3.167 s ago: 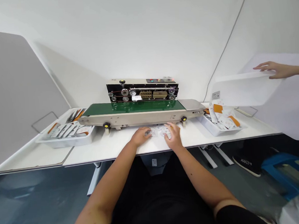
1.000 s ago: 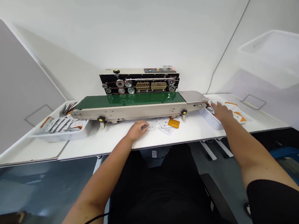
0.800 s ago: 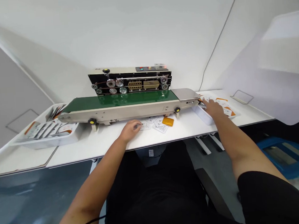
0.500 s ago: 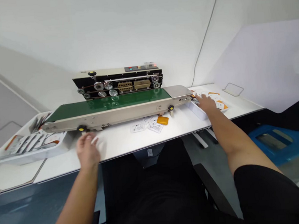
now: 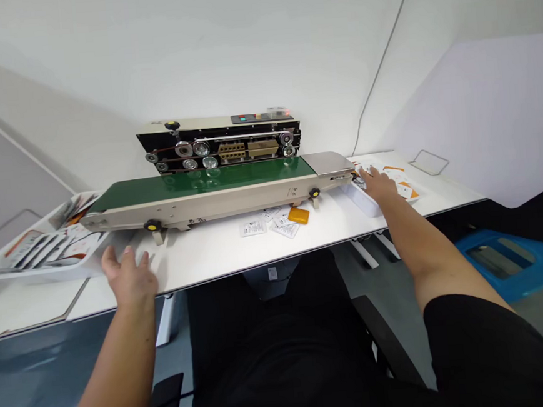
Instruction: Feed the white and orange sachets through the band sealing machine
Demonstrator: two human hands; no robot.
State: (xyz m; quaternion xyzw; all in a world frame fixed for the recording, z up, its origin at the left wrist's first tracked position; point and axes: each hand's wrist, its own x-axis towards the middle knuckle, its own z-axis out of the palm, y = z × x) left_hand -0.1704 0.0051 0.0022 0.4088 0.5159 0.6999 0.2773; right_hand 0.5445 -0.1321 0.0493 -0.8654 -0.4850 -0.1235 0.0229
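Observation:
My left hand [image 5: 129, 276] is over the table's front edge with its fingers spread and nothing in it. Beside it, at the left, is a white bin [image 5: 88, 266] full of flat printed packets [image 5: 44, 249]. My right hand [image 5: 379, 185] reaches to the right end of the machine. It lies over packets [image 5: 396, 173] in a second white bin [image 5: 364, 201], its visible fingers stretched out. Its fingertips are partly hidden, near the metal end plate [image 5: 328, 162]. Between the hands stands a band sealer [image 5: 219, 138] with a green conveyor belt [image 5: 241, 175].
On the white table [image 5: 205, 256] in front of the sealer lie several white packets [image 5: 253, 228] and an orange packet [image 5: 298, 215]. A blue stool [image 5: 539, 264] is on the floor at the right. A chair armrest [image 5: 388, 338] is beside my legs.
My left hand has moved left, toward the left bin, and its fingers have spread apart. My right hand stays over the right bin. The view has shifted slightly.

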